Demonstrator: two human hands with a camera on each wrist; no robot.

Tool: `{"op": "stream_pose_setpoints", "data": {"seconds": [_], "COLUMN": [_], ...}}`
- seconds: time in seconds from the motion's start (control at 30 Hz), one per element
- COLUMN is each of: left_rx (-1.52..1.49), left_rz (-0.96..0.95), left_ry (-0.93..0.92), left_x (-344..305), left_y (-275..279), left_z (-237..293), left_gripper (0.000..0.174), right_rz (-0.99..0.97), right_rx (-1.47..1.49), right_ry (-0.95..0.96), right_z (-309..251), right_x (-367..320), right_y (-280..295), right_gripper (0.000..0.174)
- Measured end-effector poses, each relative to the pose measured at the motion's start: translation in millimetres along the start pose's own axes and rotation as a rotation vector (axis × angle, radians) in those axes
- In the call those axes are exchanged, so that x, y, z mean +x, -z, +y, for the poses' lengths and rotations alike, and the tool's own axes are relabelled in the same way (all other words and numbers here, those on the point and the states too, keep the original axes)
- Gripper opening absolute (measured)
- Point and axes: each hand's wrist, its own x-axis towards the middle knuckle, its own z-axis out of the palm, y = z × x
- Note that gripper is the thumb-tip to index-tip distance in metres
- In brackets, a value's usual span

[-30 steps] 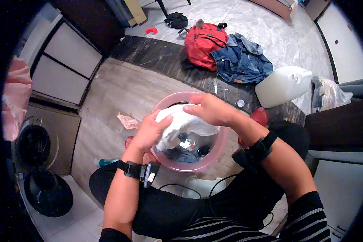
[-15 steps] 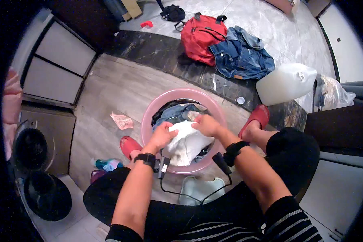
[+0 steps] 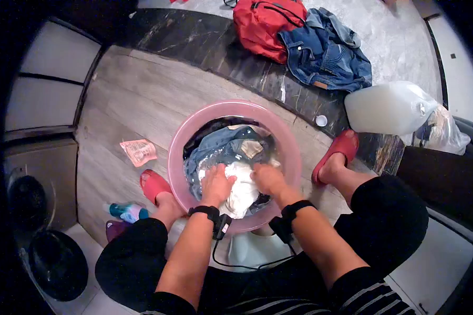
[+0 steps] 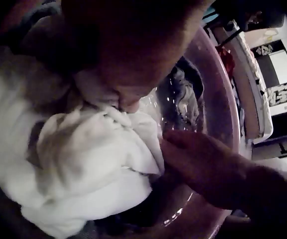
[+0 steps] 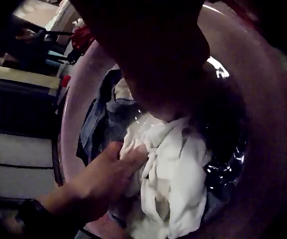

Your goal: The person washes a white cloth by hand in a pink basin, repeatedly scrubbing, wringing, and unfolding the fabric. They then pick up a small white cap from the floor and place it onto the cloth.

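My left grip (image 3: 216, 185) pinches one side of the white cloth (image 3: 240, 195), nearly closed on it; my right grip (image 3: 268, 179) pinches the other side likewise. The cloth lies in water (image 3: 223, 156) inside the pink basin (image 3: 175, 164), against blue denim (image 3: 207, 148).

Your floor (image 3: 110, 105) holds the pink basin (image 3: 176, 181); around it, you have a pink wrapper (image 3: 140, 151) at nine o'clock, a teal bottle (image 3: 125, 212) at eight, a white cap (image 3: 321, 121) and translucent jug (image 3: 386, 110) at two, denim clothing (image 3: 326, 58) at one, and a red bag (image 3: 263, 29) just past twelve.
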Motion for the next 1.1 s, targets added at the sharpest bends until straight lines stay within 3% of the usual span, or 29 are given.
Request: {"op": "stream_pose_setpoints", "data": {"seconds": [0.17,0.2,0.27,0.4,0.47,0.57,0.7,0.8,0.83,0.93,1.0,1.1], "left_rx": [0.117,0.2,0.199,0.217,0.142,-0.183,-0.701,-0.614,-0.649,-0.732,-0.657,-0.912], "left_rz": [0.002,0.074,0.048,-0.121,-0.142,-0.149,-0.258,-0.098,-0.117,-0.18,-0.152,-0.253], "left_ry": [-0.041,-0.067,-0.04,0.018,0.061,0.06,0.056,-0.067,-0.085,-0.123,-0.178,-0.219], "left_x": [-4,-6,0,13,20,19,20,18,-5,-53,-83,-114], "left_y": [-12,-19,-26,-12,-6,4,41,57,90,152,182,205], "left_z": [1,1,-1,9,6,-11,-23,-30,-9,19,31,36], "left_gripper": [0.043,0.039,0.037,0.036,0.039,0.048,0.059,0.05,0.047,0.04,0.037,0.045], "right_rz": [-0.058,-0.103,-0.181,-0.115,0.001,-0.067,0.102,0.153,0.162,0.126,0.04,-0.003], "right_rx": [-0.089,-0.13,-0.21,-0.127,0.003,0.183,0.668,0.776,0.81,0.761,0.759,0.688], "right_ry": [-0.04,-0.042,-0.045,-0.154,-0.199,-0.031,-0.034,0.109,0.161,0.314,0.295,0.344], "right_z": [3,2,2,-4,0,8,-12,-29,-33,-44,-60,-79], "right_x": [9,9,10,4,7,18,-3,-17,-21,-36,-67,-109], "right_y": [-23,-23,-20,-7,-6,19,61,78,83,106,132,159], "right_gripper": [0.035,0.035,0.036,0.038,0.039,0.041,0.038,0.032,0.031,0.029,0.03,0.033]}}
